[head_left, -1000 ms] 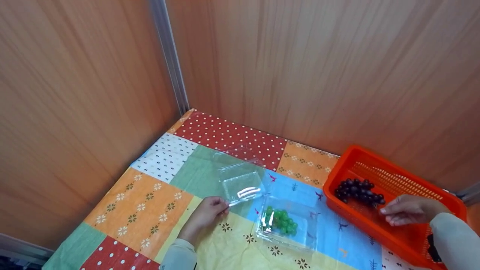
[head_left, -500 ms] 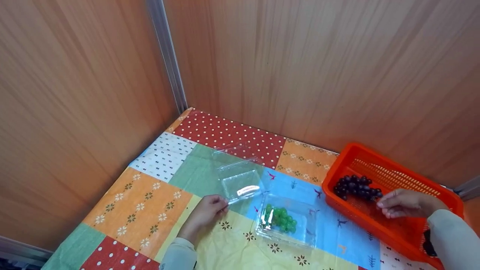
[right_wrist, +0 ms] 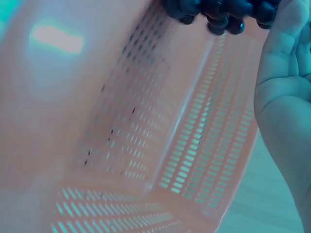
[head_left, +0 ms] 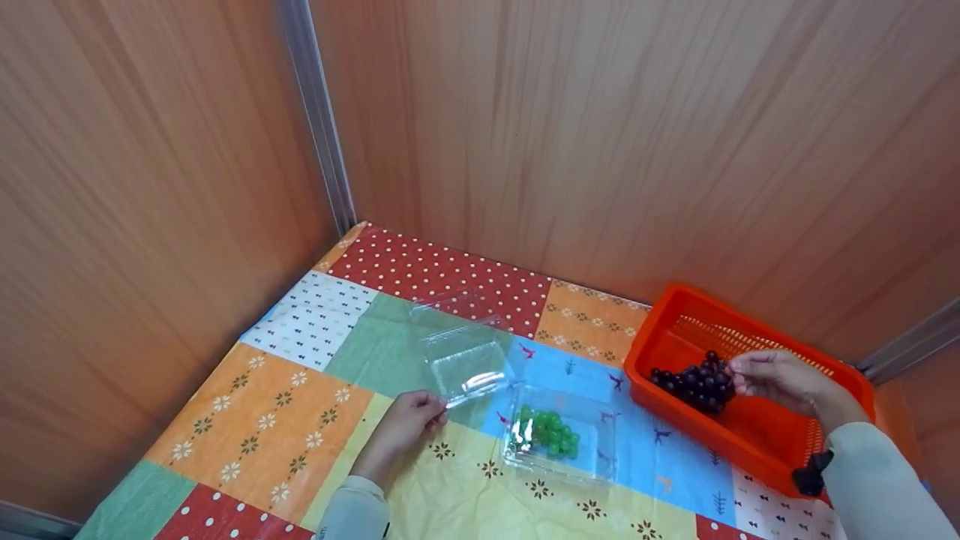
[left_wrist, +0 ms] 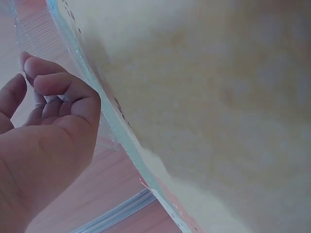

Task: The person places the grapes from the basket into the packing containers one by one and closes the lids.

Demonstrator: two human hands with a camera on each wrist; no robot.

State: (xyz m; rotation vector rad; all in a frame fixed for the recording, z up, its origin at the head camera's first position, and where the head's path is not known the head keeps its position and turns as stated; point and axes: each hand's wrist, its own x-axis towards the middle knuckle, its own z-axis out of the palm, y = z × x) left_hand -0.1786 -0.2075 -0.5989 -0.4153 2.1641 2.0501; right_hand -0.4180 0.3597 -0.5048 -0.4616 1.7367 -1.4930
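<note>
My right hand (head_left: 776, 379) pinches one end of a bunch of dark purple grapes (head_left: 699, 384), which hangs over the inside of the orange basket (head_left: 765, 469). In the right wrist view the dark grapes (right_wrist: 221, 12) show at the top edge beside the fingers. My left hand (head_left: 409, 424) pinches the near edge of the raised clear plastic lid (head_left: 465, 367) between thumb and fingertips. Joined to that lid is a clear plastic box (head_left: 596, 450), lying on the table with a bunch of green grapes (head_left: 551, 433) inside. In the left wrist view the left hand (left_wrist: 53, 111) has its fingers bent.
A patchwork tablecloth (head_left: 277, 420) covers the table. Wood-grain panels (head_left: 585, 135) stand behind and to the left, meeting at a metal corner strip (head_left: 319, 120). The basket has slotted side walls and stands close to the back panel.
My right hand has taken hold of the dark grapes and lifted them, moving up and left in view. The left hand stays at the lid's edge. The head view has shifted slightly.
</note>
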